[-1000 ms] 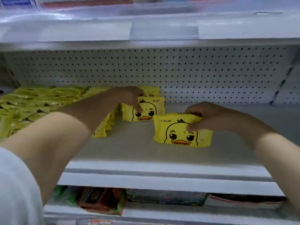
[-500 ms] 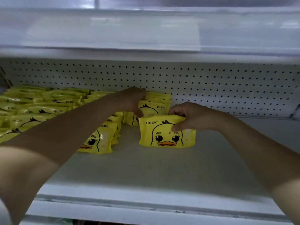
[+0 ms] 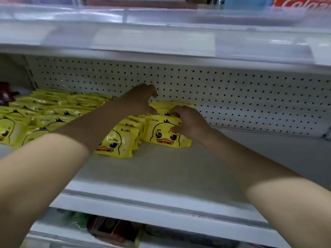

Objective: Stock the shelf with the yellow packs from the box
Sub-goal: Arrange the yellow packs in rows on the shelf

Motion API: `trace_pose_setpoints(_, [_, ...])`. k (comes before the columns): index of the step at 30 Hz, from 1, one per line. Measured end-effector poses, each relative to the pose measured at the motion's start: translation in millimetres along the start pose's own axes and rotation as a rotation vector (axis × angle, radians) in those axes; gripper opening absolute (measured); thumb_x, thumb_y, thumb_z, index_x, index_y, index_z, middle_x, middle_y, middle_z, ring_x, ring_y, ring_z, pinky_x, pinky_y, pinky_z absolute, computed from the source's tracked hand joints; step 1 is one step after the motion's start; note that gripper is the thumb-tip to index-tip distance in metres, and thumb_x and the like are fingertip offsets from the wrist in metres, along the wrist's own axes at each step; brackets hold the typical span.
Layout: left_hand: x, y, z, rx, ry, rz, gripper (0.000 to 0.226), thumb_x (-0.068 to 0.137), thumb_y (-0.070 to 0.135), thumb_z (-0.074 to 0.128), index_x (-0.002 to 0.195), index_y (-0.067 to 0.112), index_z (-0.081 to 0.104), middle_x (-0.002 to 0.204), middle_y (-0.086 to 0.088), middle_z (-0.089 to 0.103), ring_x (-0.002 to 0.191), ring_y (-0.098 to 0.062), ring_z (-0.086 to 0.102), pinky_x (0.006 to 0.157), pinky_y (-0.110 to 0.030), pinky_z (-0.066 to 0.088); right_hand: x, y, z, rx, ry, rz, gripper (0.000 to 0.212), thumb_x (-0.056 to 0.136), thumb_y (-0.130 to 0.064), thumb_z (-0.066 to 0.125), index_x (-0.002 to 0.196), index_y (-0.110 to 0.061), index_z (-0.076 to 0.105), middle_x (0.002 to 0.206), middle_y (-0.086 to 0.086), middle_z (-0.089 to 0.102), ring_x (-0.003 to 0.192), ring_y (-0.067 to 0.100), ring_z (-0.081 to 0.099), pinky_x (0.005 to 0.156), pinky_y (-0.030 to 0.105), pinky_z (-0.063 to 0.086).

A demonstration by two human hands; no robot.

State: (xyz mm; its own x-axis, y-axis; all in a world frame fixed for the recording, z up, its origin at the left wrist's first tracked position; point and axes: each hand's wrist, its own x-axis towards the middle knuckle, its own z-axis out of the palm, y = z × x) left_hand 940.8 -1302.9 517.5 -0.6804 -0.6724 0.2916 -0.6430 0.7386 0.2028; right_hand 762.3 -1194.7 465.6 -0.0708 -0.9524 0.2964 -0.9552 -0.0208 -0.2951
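Toward the back of the shelf (image 3: pixel 161 176), a little left of its middle, the right hand (image 3: pixel 188 122) is clamped on a yellow pack (image 3: pixel 166 138), fingers curled over the top edge and thumb pressed on the duck face. The pack stands upright on the shelf floor, touching the packs behind (image 3: pixel 172 104) that sit against the pegboard back (image 3: pixel 241 97). The left hand (image 3: pixel 141 99) reaches past it with thumb spread away from the fingers, closed on nothing I can see, fingertips down at those rear packs. I'd say this is the setting-down step. What follows calls for letting go gently, squaring the pack with its neighbours, then going back to the box, which is out of sight from where I stand. A leaning row of packs (image 3: pixel 118 142) sits just beside it on the left, under the left forearm, and could tip if nudged. More yellow packs (image 3: pixel 53 108) fill the left end. The upper shelf (image 3: pixel 161 42) hangs low over both arms, and other goods (image 3: pixel 107 228) show on the shelf below.
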Motion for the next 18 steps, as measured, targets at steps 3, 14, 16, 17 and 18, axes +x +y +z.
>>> trace_pose_setpoints(3, [-18.9,12.7,0.7,-0.032,0.006,-0.044,0.064,0.073,0.030,0.084,0.127,0.015,0.052,0.123,-0.009,0.051,0.115,-0.026,0.049,0.090,-0.032,0.042,-12.0,-1.2,1.8,-0.064,0.069,0.022,0.062,0.079,-0.030,0.079,0.135,-0.023,0.052,0.126,0.006,0.055,0.121,0.024,0.049,0.088,0.033,0.045])
trace_pose_setpoints(14, [-136.1,74.5,-7.2,-0.042,-0.001,-0.249,0.077,0.076,0.028,0.080,0.142,0.021,0.040,0.138,-0.009,0.043,0.124,-0.029,0.047,0.093,-0.031,0.041,-99.8,-34.9,-39.9,-0.047,0.065,-0.019,0.062,0.082,-0.030,0.077,0.137,-0.023,0.049,0.134,0.005,0.052,0.127,0.025,0.044,0.095,0.033,0.040])
trace_pose_setpoints(16, [-166.9,86.4,-7.7,-0.020,-0.009,-0.278,0.080,0.075,0.031,0.081,0.143,0.022,0.040,0.138,-0.011,0.044,0.123,-0.031,0.048,0.091,-0.030,0.042,-122.7,-50.2,-44.3,-0.045,0.031,-0.021,0.064,0.081,-0.030,0.077,0.138,-0.026,0.048,0.137,0.005,0.050,0.129,0.026,0.043,0.098,0.034,0.042])
trace_pose_setpoints(17, [-183.8,91.7,-8.1,-0.012,-0.011,-0.290,0.080,0.075,0.033,0.082,0.142,0.023,0.040,0.138,-0.011,0.044,0.122,-0.031,0.048,0.091,-0.030,0.042,-135.1,-58.7,-45.6,-0.037,0.017,-0.021,0.064,0.081,-0.030,0.077,0.138,-0.027,0.048,0.138,0.004,0.049,0.129,0.026,0.043,0.100,0.035,0.044])
trace_pose_setpoints(18, [-201.5,95.7,-8.3,-0.008,-0.013,-0.309,0.080,0.075,0.033,0.082,0.142,0.023,0.040,0.137,-0.011,0.044,0.122,-0.032,0.048,0.092,-0.032,0.043,-147.9,-67.2,-45.5,-0.027,0.010,-0.025,0.064,0.081,-0.030,0.077,0.138,-0.028,0.047,0.137,0.004,0.050,0.128,0.027,0.045,0.099,0.037,0.045])
